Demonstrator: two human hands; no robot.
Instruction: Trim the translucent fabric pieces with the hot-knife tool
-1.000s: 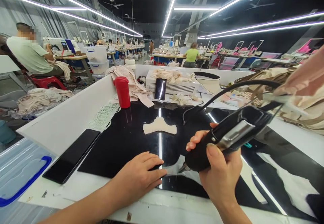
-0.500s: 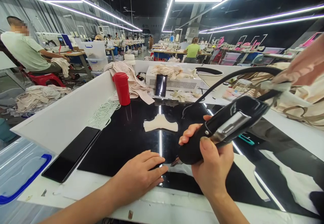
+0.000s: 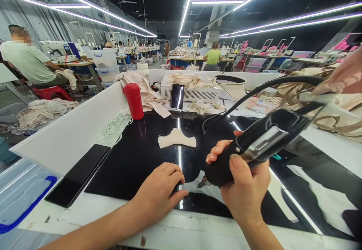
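Observation:
My right hand (image 3: pixel 249 186) is wrapped around a black corded hand tool (image 3: pixel 263 144) with a metal lever on its side. The tool tilts down to the left, and its pointed metal tip (image 3: pixel 203 182) is just above a thin pale, see-through piece (image 3: pixel 207 192) on the black glossy board (image 3: pixel 135 167). My left hand (image 3: pixel 160 186) rests left of the tip, fingers curled toward the thumb. Something dark shows between them, too hidden to name. Beyond my hands lies a stack of cream fabric pieces (image 3: pixel 177 138).
Another person's hand (image 3: pixel 343 74) is by the tool's cord (image 3: pixel 246 93) at upper right. A red cup (image 3: pixel 134 101), a tablet-like black slab (image 3: pixel 77 174) and pale elastic cords (image 3: pixel 114 129) are on the left. White fabric pieces (image 3: pixel 322 193) lie right. A phone (image 3: pixel 177 96) leans against a white box.
My right hand and the tool have shifted slightly right. The left fingers have gone from stretched out to curled. The view has tilted a little.

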